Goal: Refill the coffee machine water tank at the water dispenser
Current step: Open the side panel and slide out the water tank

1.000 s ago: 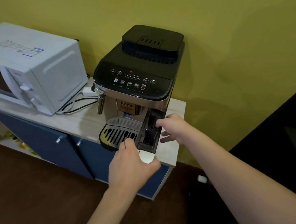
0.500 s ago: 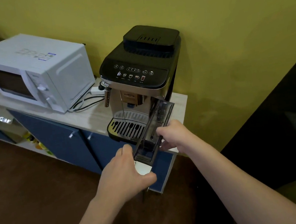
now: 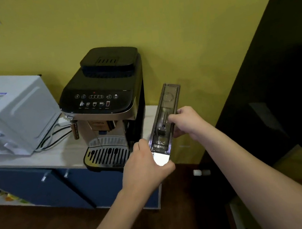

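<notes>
While the water tank (image 3: 164,120) was held in the air just right of the coffee machine (image 3: 104,103), above the desk (image 3: 63,154) edge, both hands gripped it: the left hand (image 3: 145,165) closed around its near, lower end, the right hand (image 3: 185,121) wrapped over its side at mid-length. Because the narrow, clear tank sat tilted, a slackened grip could probably let it slip or strike the machine.
</notes>
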